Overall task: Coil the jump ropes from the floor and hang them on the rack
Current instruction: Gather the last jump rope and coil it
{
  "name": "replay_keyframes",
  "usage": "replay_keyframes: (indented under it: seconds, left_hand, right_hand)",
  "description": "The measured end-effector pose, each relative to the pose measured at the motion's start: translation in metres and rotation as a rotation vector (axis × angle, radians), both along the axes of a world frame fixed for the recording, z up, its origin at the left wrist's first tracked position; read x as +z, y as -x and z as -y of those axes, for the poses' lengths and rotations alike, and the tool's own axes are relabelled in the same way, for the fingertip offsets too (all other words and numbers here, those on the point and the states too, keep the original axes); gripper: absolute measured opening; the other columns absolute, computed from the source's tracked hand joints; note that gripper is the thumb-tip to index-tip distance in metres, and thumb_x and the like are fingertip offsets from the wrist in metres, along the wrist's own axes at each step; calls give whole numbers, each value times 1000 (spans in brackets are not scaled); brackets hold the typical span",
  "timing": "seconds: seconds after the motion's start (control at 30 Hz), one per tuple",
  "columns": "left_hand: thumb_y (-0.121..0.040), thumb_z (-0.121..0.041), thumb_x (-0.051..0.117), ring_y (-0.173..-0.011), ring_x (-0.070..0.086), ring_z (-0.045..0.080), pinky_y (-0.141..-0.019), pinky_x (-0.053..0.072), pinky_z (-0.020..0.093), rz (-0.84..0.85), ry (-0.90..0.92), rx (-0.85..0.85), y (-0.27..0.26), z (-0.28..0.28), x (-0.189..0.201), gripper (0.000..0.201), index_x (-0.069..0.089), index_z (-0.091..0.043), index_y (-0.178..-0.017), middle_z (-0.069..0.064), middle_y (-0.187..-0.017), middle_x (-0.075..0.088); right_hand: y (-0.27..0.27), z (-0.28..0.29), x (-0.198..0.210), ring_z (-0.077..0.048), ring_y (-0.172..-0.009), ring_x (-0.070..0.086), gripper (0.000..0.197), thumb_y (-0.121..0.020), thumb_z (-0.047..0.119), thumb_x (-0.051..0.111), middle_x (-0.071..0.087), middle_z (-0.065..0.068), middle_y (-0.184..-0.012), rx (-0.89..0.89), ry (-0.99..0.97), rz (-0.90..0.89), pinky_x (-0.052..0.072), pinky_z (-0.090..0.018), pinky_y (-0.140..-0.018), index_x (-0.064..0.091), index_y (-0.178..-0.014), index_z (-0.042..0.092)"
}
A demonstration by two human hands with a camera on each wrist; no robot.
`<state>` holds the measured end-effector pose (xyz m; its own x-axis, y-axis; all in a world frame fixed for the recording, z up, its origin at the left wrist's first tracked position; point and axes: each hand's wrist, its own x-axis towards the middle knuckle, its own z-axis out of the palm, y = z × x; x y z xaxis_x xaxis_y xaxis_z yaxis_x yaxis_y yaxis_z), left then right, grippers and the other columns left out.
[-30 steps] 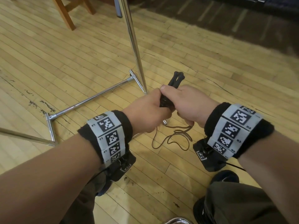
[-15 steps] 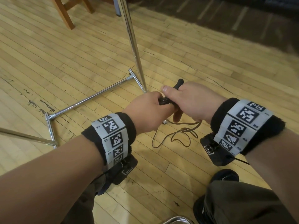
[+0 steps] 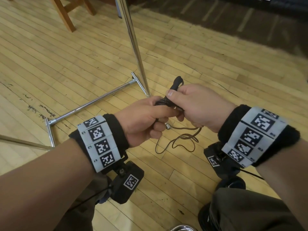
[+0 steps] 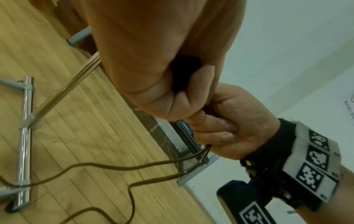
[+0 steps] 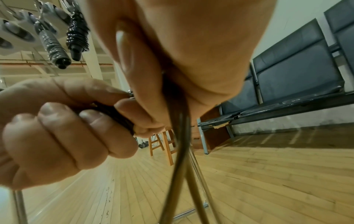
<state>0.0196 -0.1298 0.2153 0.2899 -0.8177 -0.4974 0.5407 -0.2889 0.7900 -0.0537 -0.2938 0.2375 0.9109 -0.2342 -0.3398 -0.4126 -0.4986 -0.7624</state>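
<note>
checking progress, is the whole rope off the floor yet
No, loose loops of the brown rope lie on the wood floor below both hands.

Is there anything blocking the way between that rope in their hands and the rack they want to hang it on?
Nothing visible does. Both the left hand and right hand already grip the jump rope, right beside the rack pole. Loose cord still trails on the floor below.
</note>
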Motion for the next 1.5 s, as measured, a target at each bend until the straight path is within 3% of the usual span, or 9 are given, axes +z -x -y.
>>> replay_keyframes:
  seconds: [0.17, 0.3, 0.43, 0.7, 0.9, 1.1, 1.27, 1.37, 1.5]
  left_hand:
    - [-81, 1, 77, -46, 36, 8, -38, 33, 21, 50, -84, -14, -3, 1, 3, 34, 61, -14, -108, 13, -85, 45]
    - [-85, -11, 84, -42, 38, 11, -39, 34, 23, 323, -198, 18, 4, 7, 5, 31, 61, -12, -105, 1, -64, 47]
    - [-82, -33, 85, -38, 46, 15, -39, 41, 23, 479, -281, 40, 8, 10, 5, 35, 65, -13, -102, 2, -52, 54]
    - [-83, -17, 86, -39, 38, 7, -35, 32, 19, 131, -38, 172, 5, 9, -1, 42, 59, -13, -114, -2, -59, 52]
    - [-88, -41, 83, -39, 26, 6, -34, 27, 18, -21, 45, 269, -1, 8, 11, 26, 65, -26, -77, -6, -60, 30]
    - [-94, -37, 67, -35, 22, 7, -33, 22, 17, -110, 2, 457, -1, 8, 14, 31, 53, -23, -70, -7, -52, 31]
    - [-97, -30, 64, -36, 23, 7, -32, 23, 18, -21, -24, 513, -13, 4, 13, 27, 49, -22, -78, -6, -54, 30]
    - [-93, -22, 66, -38, 26, 7, -32, 26, 18, 24, -7, 438, -19, 1, 15, 17, 50, -17, -90, -5, -59, 31]
    - [-86, -19, 67, -42, 30, 8, -34, 28, 19, 55, 9, 373, -10, 2, 15, 26, 49, -16, -105, -4, -60, 36]
  right_hand:
    - [3, -1, 9, 0, -34, 48, 54, -107, 45, 42, 60, 6, -47, 24, 91, -2, 30, -18, -43, 66, -73, 11]
    - [7, -1, 14, -2, -36, 47, 61, -107, 45, 41, 53, 6, -40, 32, 129, -2, 29, -20, -44, 67, -70, 4]
    - [10, -7, 11, -13, -55, 49, 58, -107, 49, 37, 65, -11, -71, -1, 149, 11, 36, -30, -53, 68, -92, 2]
    - [6, -4, 7, -9, -47, 46, 48, -106, 50, 39, 59, 0, -65, -110, -65, 24, 34, -29, -52, 66, -93, 13]
    - [13, 10, 14, -15, -48, 40, 34, -108, 39, 46, 56, -8, -73, -47, -487, 36, 39, -30, -44, 67, -117, 13]
    - [20, 13, 21, -15, -50, 44, 16, -105, 13, 51, 56, -1, -65, 287, -332, -161, 47, -28, -47, 64, -112, 6]
    - [26, 5, 33, -14, -42, 43, 15, -109, 24, 44, 58, 0, -65, 428, -349, -250, 46, -27, -41, 56, -113, 16]
    - [33, 5, 38, -13, -38, 39, 18, -109, 31, 42, 59, -2, -67, 421, -296, -299, 43, -25, -37, 59, -115, 29]
    - [51, 8, 38, -13, -37, 31, 27, -108, 37, 42, 56, -7, -69, 235, -316, -315, 33, -22, -33, 64, -114, 24]
